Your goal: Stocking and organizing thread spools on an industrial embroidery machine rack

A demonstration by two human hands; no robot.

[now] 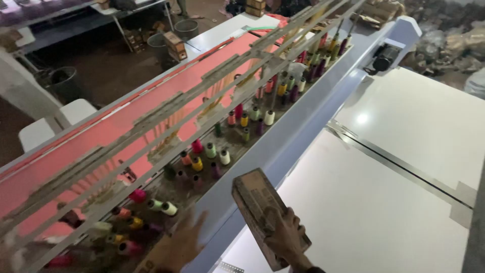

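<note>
My right hand (285, 237) grips a worn brown cardboard box (260, 202) and holds it tilted over the white machine table (384, 202), close to the machine's long frame. My left hand (184, 242) is blurred, fingers spread, and reaches toward the thread tray at the lower left, where spools (169, 208) in white, pink and yellow stand. It holds nothing that I can see. Many more coloured thread spools (242, 121) stand in rows along the tray under the dusty thread-guide bars (202, 108).
Red fabric (151, 121) stretches along the machine behind the bars. A black motor (385, 58) sits at the far end of the frame. Buckets (187, 28), cardboard boxes (174, 44) and a white chair (53, 124) stand on the floor at the left.
</note>
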